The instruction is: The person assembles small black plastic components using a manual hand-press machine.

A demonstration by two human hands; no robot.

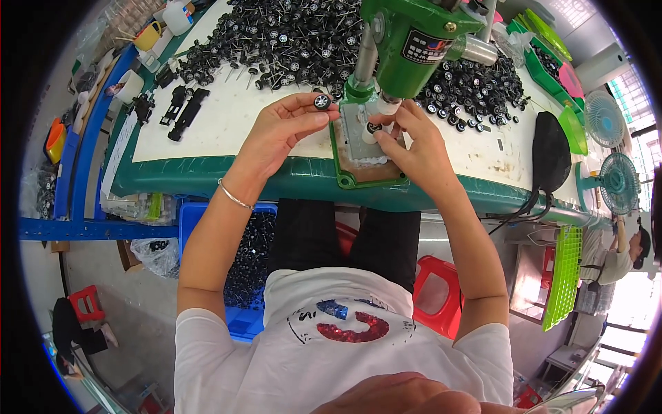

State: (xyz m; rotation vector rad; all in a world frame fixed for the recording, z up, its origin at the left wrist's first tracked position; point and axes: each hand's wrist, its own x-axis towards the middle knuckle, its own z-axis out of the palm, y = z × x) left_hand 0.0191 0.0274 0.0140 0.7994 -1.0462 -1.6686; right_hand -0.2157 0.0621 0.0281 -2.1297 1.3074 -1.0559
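Observation:
My left hand (pixel 289 124) pinches a small black toy wheel (pixel 322 102) with a silver hub, just left of the green bench press (pixel 407 52). Beneath the press head, my right hand (pixel 416 141) has its thumb and fingers closed round another small black wheel (pixel 374 127). That wheel sits at the top of a short white holder (pixel 369 136) on the press's grey base plate (pixel 355 146). The white-tipped press ram (pixel 388 105) is right above my right fingers, which partly hide it.
Wheels on metal axles (pixel 276 41) lie heaped behind my left hand, loose wheels (pixel 469 90) to the right. Black chassis pieces (pixel 187 114) lie at the left. A blue bin (pixel 238 331) of small black parts stands below the table's green edge (pixel 227 169). Fans (pixel 618 176) stand far right.

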